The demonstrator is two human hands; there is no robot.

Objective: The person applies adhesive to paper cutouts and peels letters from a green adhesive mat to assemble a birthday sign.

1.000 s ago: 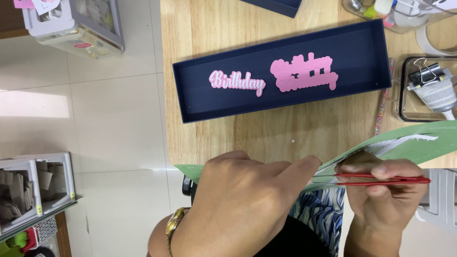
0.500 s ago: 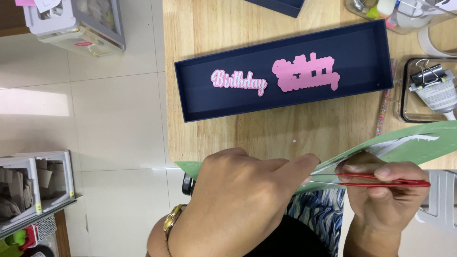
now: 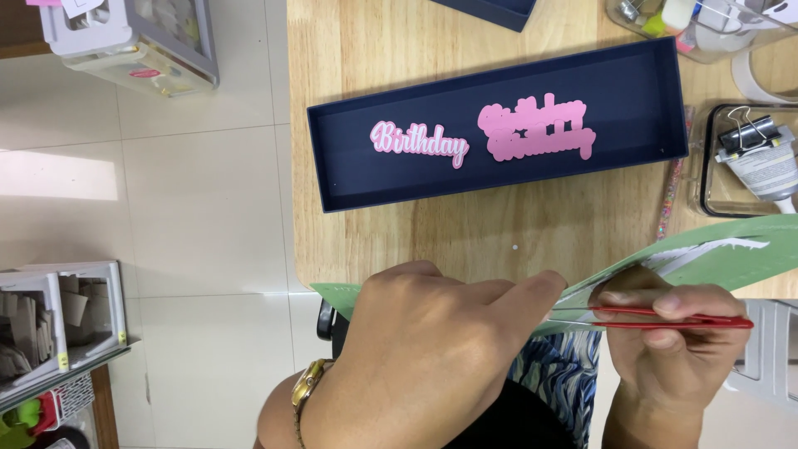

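Note:
My left hand (image 3: 432,349) holds a green cutting mat (image 3: 715,254) tilted up near the table's front edge, its fingers pressed along the mat's lower edge. My right hand (image 3: 673,349) grips red tweezers (image 3: 665,317) whose tips point left at the mat, close to my left fingertips. White paper remains stick to the mat's upper face. Behind, a long navy tray (image 3: 640,83) on the wooden table (image 3: 465,237) holds a pink cut-out word (image 3: 419,143) and a stack of pink cut-out shapes (image 3: 537,129).
A black tray with a glue tube and binder clip (image 3: 752,154) sits at the right. A clear container of supplies (image 3: 690,25) stands at the back right. A grey storage box (image 3: 125,41) and a shelf unit (image 3: 58,320) stand on the tiled floor at the left.
Both hands stay in nearly the same place on the mat; the tweezers hold their position. The view shifted slightly.

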